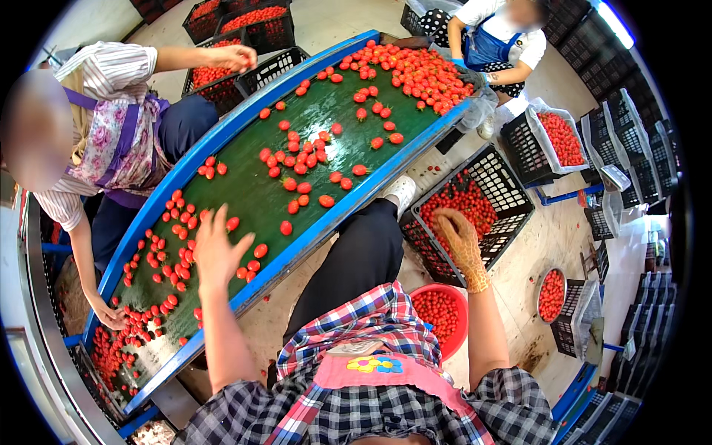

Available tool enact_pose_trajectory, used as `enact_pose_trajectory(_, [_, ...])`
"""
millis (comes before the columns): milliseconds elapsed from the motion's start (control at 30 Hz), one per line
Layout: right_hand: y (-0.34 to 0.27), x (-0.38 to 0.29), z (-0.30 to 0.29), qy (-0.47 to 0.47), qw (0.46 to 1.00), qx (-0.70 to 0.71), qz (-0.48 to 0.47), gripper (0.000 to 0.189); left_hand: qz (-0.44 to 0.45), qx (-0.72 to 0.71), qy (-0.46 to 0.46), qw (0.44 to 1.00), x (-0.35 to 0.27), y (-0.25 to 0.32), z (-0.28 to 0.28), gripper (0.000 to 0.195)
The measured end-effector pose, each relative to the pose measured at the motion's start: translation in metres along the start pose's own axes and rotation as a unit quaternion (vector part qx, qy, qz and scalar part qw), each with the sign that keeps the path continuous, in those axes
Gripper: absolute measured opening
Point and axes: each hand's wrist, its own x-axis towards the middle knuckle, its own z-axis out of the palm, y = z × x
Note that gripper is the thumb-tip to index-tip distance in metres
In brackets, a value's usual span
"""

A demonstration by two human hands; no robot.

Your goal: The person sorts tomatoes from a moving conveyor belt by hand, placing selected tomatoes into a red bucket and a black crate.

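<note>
My bare left hand point(214, 253) hovers at the near side of a green sorting belt point(245, 189), fingers spread. Small red cherry tomatoes point(178, 270) lie on the belt around it. My right hand point(463, 247), in a patterned tan glove, is over the near part of a black slatted plastic crate point(506, 194). Its fingers are bent and point into the crate; whether something is between them is hidden. Inside the crate are darker red tomatoes point(461, 203). Below that hand, a red plastic basin point(460, 311) full of tomatoes stands beside my lap.
A blue rail point(311, 239) borders the belt. Across it, a person point(117, 128) reaches to the belt's lower end. Another person point(495, 44) sits by the tomato heap point(425, 75) at the far end. Lined crates point(542, 144) and a metal bowl point(551, 295) stand to the right.
</note>
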Motion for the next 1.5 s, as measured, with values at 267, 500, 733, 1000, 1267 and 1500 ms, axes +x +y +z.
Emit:
enact_pose_trajectory(267, [-0.076, 0.096, 0.122, -0.086, 0.920, -0.278, -0.263, 0.019, -0.103, -0.150, -0.065, 0.981, -0.043, -0.054, 0.039, 0.084])
enact_pose_trajectory(500, [-0.050, 0.135, 0.174, -0.019, 0.887, -0.391, -0.243, 0.015, -0.106, 0.074, 0.180, 0.975, 0.012, -0.118, 0.034, 0.052])
enact_pose_trajectory(733, [-0.041, 0.145, 0.179, 0.005, 0.893, -0.386, -0.233, 0.015, -0.094, 0.132, 0.080, 0.984, 0.073, -0.046, 0.059, 0.062])
enact_pose_trajectory(1000, [-0.049, 0.151, 0.187, -0.003, 0.900, -0.355, -0.251, 0.014, 0.281, -0.019, 0.003, 0.959, 0.202, 0.084, 0.097, 0.032])
enact_pose_trajectory(1267, [-0.054, 0.150, 0.186, 0.053, 0.943, -0.226, -0.237, 0.020, 0.227, -0.196, 0.069, 0.951, 0.224, 0.113, 0.104, 0.019])
enact_pose_trajectory(1500, [-0.054, 0.198, 0.173, -0.127, 0.808, 0.565, 0.106, 0.026, 0.211, -0.313, 0.067, 0.924, 0.183, 0.155, 0.051, 0.026])
